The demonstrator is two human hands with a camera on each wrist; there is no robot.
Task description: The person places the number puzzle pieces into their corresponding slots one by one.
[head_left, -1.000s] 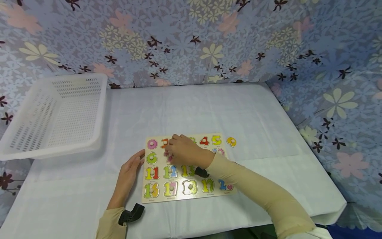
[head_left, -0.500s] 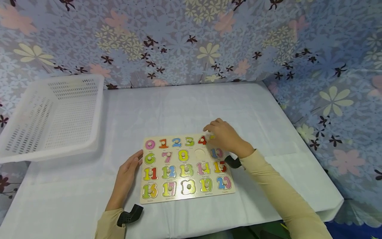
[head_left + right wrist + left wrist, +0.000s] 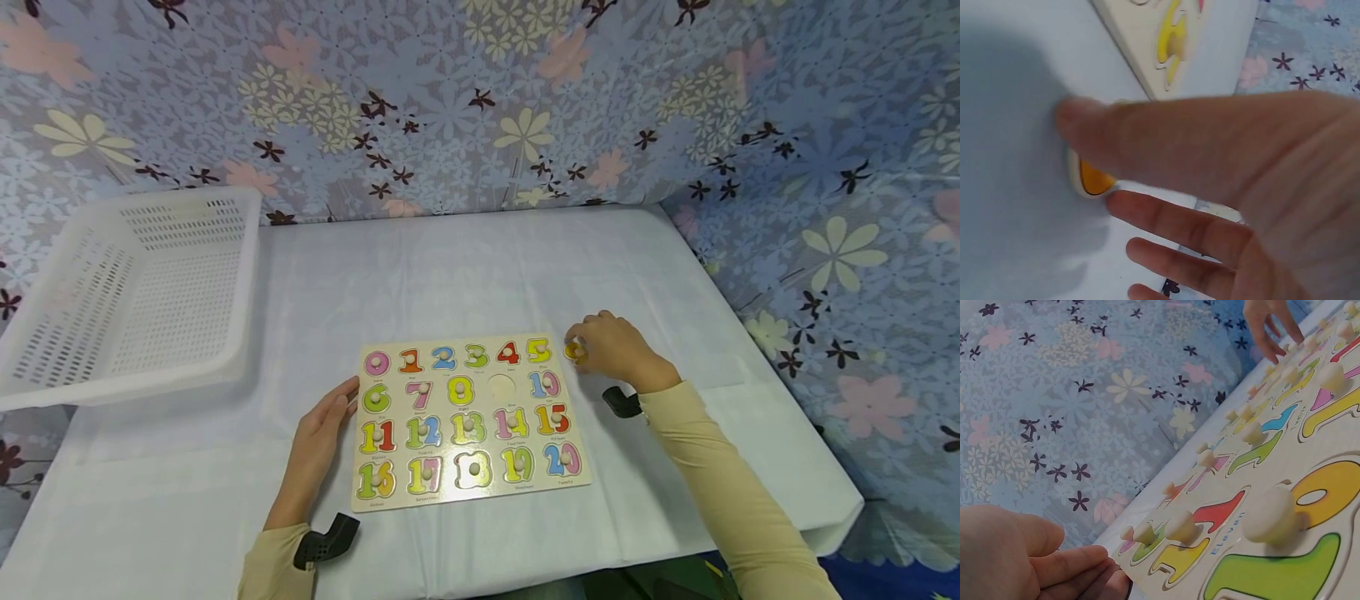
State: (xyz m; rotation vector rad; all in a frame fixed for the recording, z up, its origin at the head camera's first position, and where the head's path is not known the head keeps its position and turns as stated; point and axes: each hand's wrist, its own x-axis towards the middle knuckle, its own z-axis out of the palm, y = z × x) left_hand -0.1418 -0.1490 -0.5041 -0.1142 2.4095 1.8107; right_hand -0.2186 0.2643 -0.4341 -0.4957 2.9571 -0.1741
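Observation:
A wooden number puzzle board [image 3: 483, 492] lies on the white-covered table, its knobbed number pieces in their recesses. One round recess [image 3: 502, 389], between the 8 and the 10, holds no piece. Just off the board's upper right corner is the yellow number 9 puzzle piece [image 3: 575, 351]. My right hand [image 3: 618, 350] pinches this piece between thumb and fingers; in the right wrist view the thumb [image 3: 1116, 134] covers much of it. My left hand [image 3: 318, 429] rests along the board's left edge, fingertips [image 3: 1094, 555] touching it.
A white perforated plastic basket [image 3: 243, 317] stands at the table's left side. Floral cloth [image 3: 450, 108] hangs behind and on the right. A black camera [image 3: 327, 540] sits on the left wrist, another black camera [image 3: 622, 403] on the right.
My right hand has moved from over the board's middle to the right, off the board, and has reached the number 9 puzzle piece. The left hand stays at the board's edge.

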